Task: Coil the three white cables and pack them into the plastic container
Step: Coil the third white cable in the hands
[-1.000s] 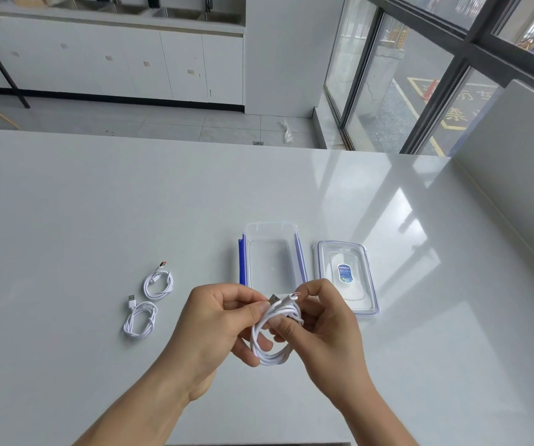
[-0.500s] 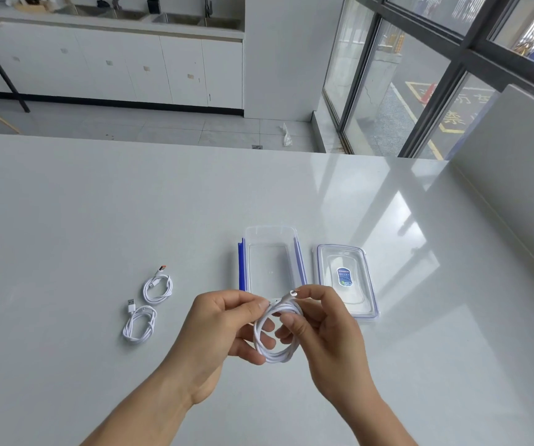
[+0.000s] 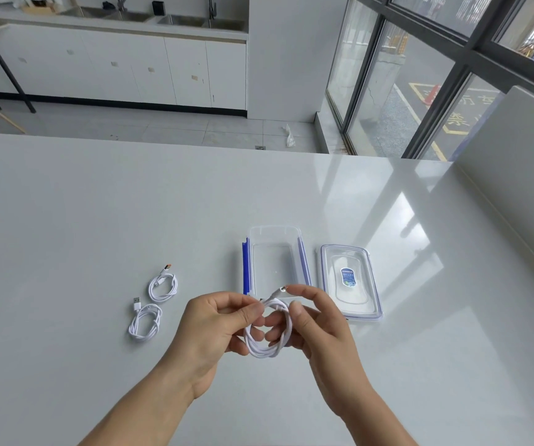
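Two hands share one white cable [image 3: 270, 347], wound into a few loose loops and held up above the table [image 3: 66, 220], near its front edge. The left hand [image 3: 217, 326] pinches the top of the coil between thumb and forefinger. The right hand [image 3: 320, 333] curls round the coil's right side, its forefinger tip touching the free connector end [image 3: 282, 288] that sticks up out of the loops.

This cable looks light, soft and springy, so the loops will likely open out if the pinch is let go. The best hold is where the strands cross, with the loose end tucked in before the coil is set down. The smooth jacket may slide between the fingers.

Just beyond the hands lie the two clear parts of the plastic container, side by side: the part with blue side clips [image 3: 245, 268] and, to its right, the labelled part [image 3: 368, 284]. Which one is the tub and which the lid is not certain from this angle. No cable lies in either.

Well to the left, two more coiled cables rest on the table: the farther coil [image 3: 162, 286] and the nearer coil [image 3: 146, 323], close together but apart.
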